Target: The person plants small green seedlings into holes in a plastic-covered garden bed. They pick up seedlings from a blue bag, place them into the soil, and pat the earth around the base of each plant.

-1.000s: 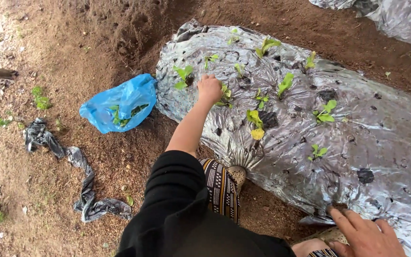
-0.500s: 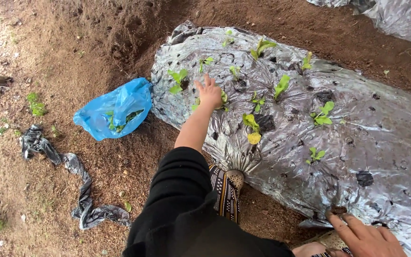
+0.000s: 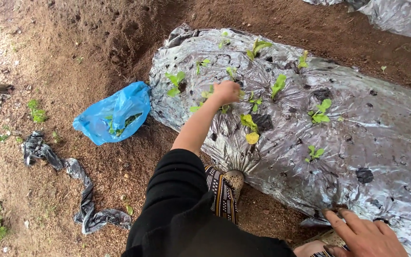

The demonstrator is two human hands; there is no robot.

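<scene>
Left hand (image 3: 227, 91) is clenched over a seedling (image 3: 208, 94) in the silver mulch sheet (image 3: 357, 138); right hand (image 3: 365, 235) lies flat, fingers released.

- A blue plastic bag (image 3: 113, 113) with green leaves inside lies on bare soil, left of the hand.
- A crumpled black plastic strip (image 3: 74, 183) lies farther left and nearer.

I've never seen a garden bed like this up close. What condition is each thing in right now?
Left hand: closed over a seedling on the bed.
Right hand: fingers spread, resting on the silver plastic sheet.
Silver plastic sheet: crinkled, punched with holes.
Blue bag: open, greens inside.
Yellowed seedling: drooping.
</scene>
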